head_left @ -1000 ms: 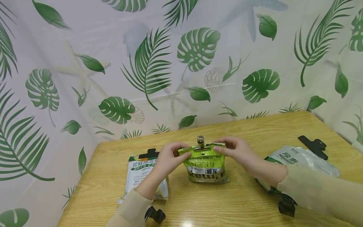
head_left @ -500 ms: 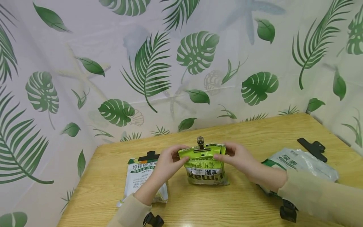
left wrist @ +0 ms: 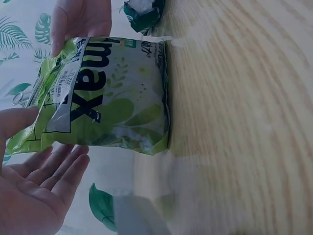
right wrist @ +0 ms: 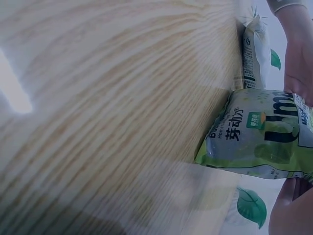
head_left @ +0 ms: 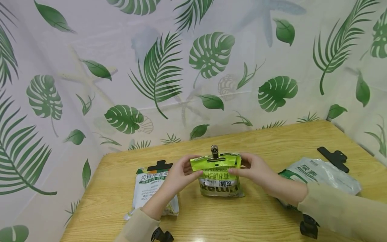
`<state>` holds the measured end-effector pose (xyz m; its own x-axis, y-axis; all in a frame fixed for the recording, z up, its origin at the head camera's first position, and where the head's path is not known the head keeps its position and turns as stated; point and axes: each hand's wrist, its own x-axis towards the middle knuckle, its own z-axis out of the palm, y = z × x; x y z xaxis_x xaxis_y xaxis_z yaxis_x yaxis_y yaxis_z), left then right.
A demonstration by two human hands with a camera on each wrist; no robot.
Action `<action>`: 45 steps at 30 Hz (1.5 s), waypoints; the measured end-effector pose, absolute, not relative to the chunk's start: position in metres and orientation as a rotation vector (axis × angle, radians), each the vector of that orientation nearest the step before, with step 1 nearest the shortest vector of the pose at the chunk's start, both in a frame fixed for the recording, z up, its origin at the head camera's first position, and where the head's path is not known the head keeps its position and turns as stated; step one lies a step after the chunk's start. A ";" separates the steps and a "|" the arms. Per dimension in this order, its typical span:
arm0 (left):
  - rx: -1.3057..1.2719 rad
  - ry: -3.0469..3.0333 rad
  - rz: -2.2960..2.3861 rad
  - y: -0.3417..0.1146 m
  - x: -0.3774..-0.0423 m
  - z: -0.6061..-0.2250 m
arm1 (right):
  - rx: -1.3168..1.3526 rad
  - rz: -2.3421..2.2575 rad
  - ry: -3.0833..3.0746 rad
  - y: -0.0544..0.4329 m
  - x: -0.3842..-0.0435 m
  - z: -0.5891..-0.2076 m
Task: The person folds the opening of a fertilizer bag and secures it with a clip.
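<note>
I can see a person at the wood-grain counter [head_left: 217, 220], holding a green and white organic fertilizer bag [head_left: 220, 185] upright near the middle, its bottom on the wood. The left hand [head_left: 178, 176] has the upper left side, thumb on the near face and fingers round behind. The right hand [head_left: 255, 171] takes the upper right side the same way, so the hands hold only the bag, its width between them. How hard they press I can't tell.

A shiny metal clip [head_left: 215, 154] sits across the bag's top edge, about midway along, its ring-like end standing up; neither hand is on it. To my eye the clipping of this bag is done, and the top looks fairly level under it. What seems left is at most some straightening of the corners, then letting go, since both hands are on it.

To the left lies a white blended fertilizer bag [head_left: 145, 188], partly behind the left forearm, with a left black clip [head_left: 160, 165] across its far edge; that one looks finished too. To the right, partly behind the right forearm, is a silvery urea bag [head_left: 325, 176]. A right black clip [head_left: 334, 159] lies along its far right edge, though I can't tell whether it grips the bag, so I wouldn't swear that one is closed.
</note>
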<state>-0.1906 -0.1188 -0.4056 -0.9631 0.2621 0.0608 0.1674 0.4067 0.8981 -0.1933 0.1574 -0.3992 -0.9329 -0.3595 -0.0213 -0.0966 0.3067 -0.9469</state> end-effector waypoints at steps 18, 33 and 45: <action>0.419 2.573 1.459 -0.121 -0.189 -0.418 | -0.442 -1.710 2.287 0.161 -0.193 -0.404; 0.449 2.559 1.488 -0.118 -0.188 -0.416 | -0.461 -1.694 2.272 0.164 -0.193 -0.409; 0.452 2.549 1.504 -0.117 -0.189 -0.417 | -0.424 -1.635 2.263 0.168 -0.197 -0.415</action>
